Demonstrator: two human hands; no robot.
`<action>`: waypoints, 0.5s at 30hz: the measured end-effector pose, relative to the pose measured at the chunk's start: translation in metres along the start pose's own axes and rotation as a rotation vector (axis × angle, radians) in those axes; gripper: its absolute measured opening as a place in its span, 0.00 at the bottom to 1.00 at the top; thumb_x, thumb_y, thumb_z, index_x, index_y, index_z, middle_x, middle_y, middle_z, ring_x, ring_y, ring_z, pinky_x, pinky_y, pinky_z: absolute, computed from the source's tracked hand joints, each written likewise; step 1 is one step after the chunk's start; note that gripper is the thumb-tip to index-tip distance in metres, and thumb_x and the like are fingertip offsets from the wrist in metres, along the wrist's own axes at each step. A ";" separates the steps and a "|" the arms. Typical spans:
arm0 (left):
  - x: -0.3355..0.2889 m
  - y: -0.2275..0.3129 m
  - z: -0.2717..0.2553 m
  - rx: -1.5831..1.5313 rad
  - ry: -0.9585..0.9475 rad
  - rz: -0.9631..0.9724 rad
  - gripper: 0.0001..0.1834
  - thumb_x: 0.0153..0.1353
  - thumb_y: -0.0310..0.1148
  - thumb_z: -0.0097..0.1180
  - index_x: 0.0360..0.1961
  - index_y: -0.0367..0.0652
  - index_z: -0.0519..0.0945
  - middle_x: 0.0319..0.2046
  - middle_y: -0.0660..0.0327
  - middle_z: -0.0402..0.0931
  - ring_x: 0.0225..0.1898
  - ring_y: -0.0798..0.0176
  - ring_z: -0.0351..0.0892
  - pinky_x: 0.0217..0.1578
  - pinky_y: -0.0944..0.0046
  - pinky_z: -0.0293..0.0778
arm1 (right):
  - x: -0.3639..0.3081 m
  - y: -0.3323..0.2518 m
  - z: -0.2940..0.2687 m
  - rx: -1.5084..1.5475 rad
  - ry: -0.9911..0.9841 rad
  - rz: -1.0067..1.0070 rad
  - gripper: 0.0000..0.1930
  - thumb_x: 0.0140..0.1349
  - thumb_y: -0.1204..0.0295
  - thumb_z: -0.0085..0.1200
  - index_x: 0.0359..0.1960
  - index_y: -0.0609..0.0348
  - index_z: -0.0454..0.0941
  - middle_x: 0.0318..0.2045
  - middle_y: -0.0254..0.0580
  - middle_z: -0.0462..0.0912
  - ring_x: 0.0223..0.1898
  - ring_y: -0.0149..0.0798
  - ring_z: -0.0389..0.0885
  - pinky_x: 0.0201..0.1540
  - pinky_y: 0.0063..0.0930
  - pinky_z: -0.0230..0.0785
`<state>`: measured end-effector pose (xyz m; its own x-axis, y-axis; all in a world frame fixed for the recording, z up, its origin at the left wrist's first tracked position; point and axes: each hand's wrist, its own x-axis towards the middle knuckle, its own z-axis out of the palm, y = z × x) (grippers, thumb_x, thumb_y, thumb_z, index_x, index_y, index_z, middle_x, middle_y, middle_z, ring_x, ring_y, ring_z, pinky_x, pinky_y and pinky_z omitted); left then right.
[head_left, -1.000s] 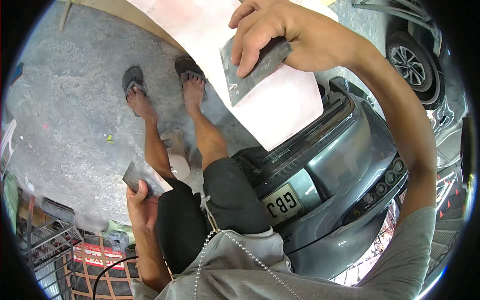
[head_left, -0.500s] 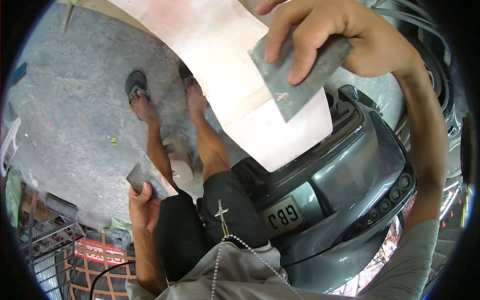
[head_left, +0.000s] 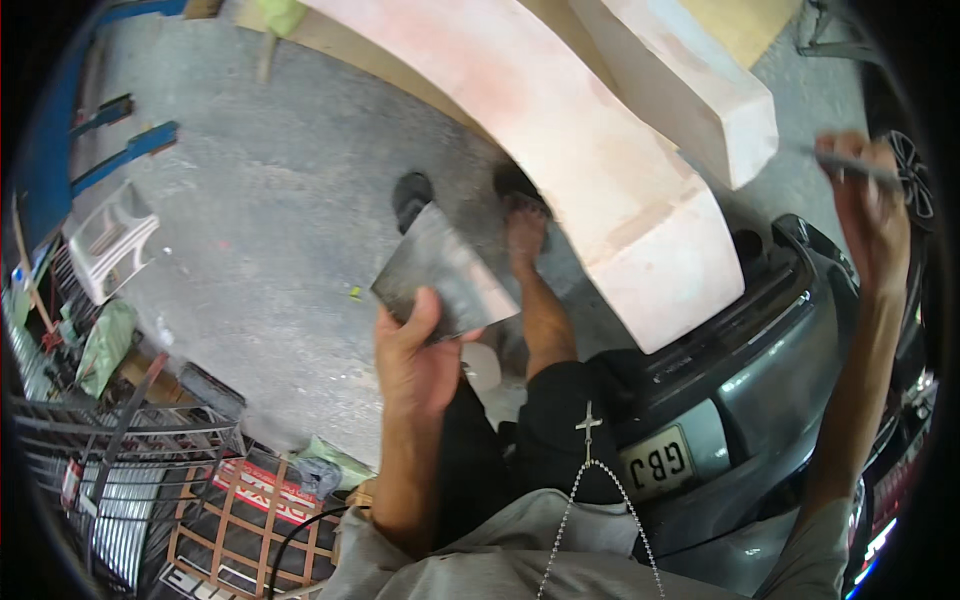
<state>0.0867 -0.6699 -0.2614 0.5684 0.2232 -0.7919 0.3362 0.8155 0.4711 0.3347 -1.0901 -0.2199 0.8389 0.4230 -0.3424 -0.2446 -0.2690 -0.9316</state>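
My left hand (head_left: 412, 350) grips a flat, rectangular grey putty spreader (head_left: 440, 275), thumb on top, with a pale pinkish smear along its right edge. At the far right my raised right hand (head_left: 872, 225) pinches a second thin grey spreader (head_left: 858, 166), now seen nearly edge-on and blurred. Between the hands lies a long, curved white panel (head_left: 590, 180) with pinkish patches and a tan line across its near end. Neither spreader touches it. A second pale, box-ended piece (head_left: 745, 130) is beside it, nearest my right hand.
A dark grey car rear (head_left: 740, 370) with a number plate stands close on the right. To the left are a white plastic stool (head_left: 115, 240), a metal rack (head_left: 150, 430) and blue metal arms (head_left: 125, 155) on the concrete floor (head_left: 270, 210). My sandalled feet are below the panel.
My right hand has swung right, away from over the panel, taking its spreader along. The left hand with its spreader has come up and toward the middle. The view has shifted, showing the second pale piece.
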 end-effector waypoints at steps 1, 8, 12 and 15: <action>0.004 0.005 0.011 0.018 -0.012 0.033 0.19 0.69 0.29 0.58 0.59 0.39 0.72 0.47 0.54 0.82 0.43 0.56 0.87 0.36 0.53 0.88 | -0.026 0.003 0.010 0.101 0.157 0.074 0.17 0.69 0.65 0.58 0.55 0.56 0.74 0.61 0.50 0.73 0.65 0.46 0.70 0.70 0.42 0.58; 0.004 0.040 0.045 0.198 -0.111 0.285 0.15 0.68 0.27 0.59 0.54 0.35 0.75 0.43 0.56 0.82 0.39 0.61 0.85 0.33 0.56 0.87 | -0.054 -0.065 0.188 -0.493 -0.052 -0.346 0.22 0.59 0.83 0.59 0.55 0.50 0.83 0.53 0.51 0.82 0.55 0.50 0.82 0.56 0.44 0.77; -0.014 0.046 0.053 0.384 -0.142 0.463 0.14 0.67 0.25 0.61 0.51 0.33 0.76 0.40 0.57 0.82 0.36 0.67 0.82 0.32 0.65 0.80 | -0.048 -0.090 0.239 -0.754 -0.103 -0.376 0.26 0.47 0.81 0.64 0.51 0.46 0.85 0.55 0.46 0.82 0.58 0.58 0.80 0.58 0.43 0.76; -0.035 0.046 0.047 0.547 -0.145 0.523 0.14 0.66 0.25 0.62 0.51 0.33 0.76 0.40 0.59 0.81 0.36 0.69 0.80 0.36 0.69 0.76 | -0.052 -0.077 0.263 -0.930 -0.163 -0.351 0.26 0.53 0.68 0.60 0.57 0.38 0.80 0.61 0.38 0.77 0.63 0.52 0.74 0.51 0.44 0.75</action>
<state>0.1182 -0.6653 -0.1938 0.8359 0.4038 -0.3718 0.2982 0.2347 0.9252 0.1820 -0.8638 -0.1624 0.6971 0.7022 -0.1447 0.5384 -0.6460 -0.5411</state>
